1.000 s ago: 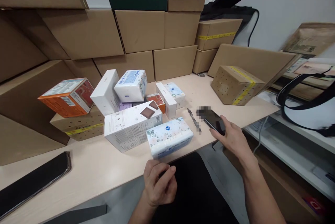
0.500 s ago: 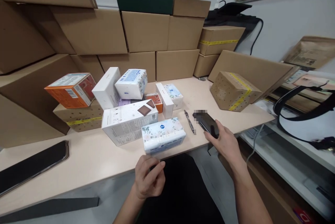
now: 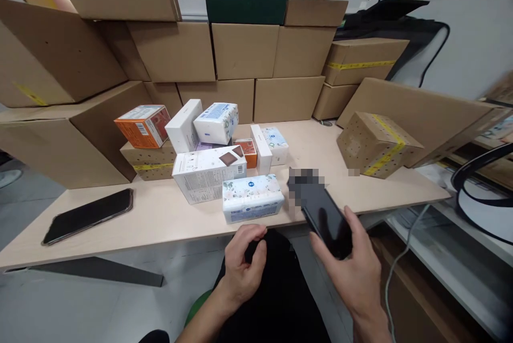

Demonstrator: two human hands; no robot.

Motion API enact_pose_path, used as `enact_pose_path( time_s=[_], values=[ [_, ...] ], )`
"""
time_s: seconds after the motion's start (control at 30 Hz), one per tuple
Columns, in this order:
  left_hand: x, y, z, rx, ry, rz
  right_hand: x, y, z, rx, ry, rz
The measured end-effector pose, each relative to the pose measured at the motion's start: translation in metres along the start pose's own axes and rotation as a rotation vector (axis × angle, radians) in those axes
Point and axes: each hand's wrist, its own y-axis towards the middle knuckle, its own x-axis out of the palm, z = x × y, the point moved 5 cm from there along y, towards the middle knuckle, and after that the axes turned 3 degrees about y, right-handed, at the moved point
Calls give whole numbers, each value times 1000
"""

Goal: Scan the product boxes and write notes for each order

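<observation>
My left hand (image 3: pixel 245 271) is in front of the surface (image 3: pixel 308 145), fingers (image 3: pixel 242 239) loosely curled; I cannot tell whether they enclose anything. My right hand (image 3: pixel 363 268) grips the near end of a black phone (image 3: pixel 329 220) between thumb and fingers, at the surface's front edge. A tissue pack (image 3: pixel 253 199) lies left of this phone. Cartons (image 3: pixel 246 52) stand stacked behind.

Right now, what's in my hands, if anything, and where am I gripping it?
Your right hand holds a phone by its near end, thumb along one side. Your left hand, loosely curled, shows nothing held.
</observation>
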Motion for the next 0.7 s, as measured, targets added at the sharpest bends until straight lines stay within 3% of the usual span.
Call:
enact_pose_path(
  time_s=[0.07, 0.17, 0.5, 0.7],
  values=[
    [11, -3, -4, -154, -127, -21, 1, -14, -19, -100, 39, 17],
    [17, -6, -2, -224, -211, 8, 9, -27, -36, -191, 93, 35],
    [-3, -5, 8, -74, 126, 117, 32, -39, -67, -276, 259, 70],
    [-8, -14, 5, -63, 244, 179, 45, -45, -72, -289, 278, 78]
  ],
)
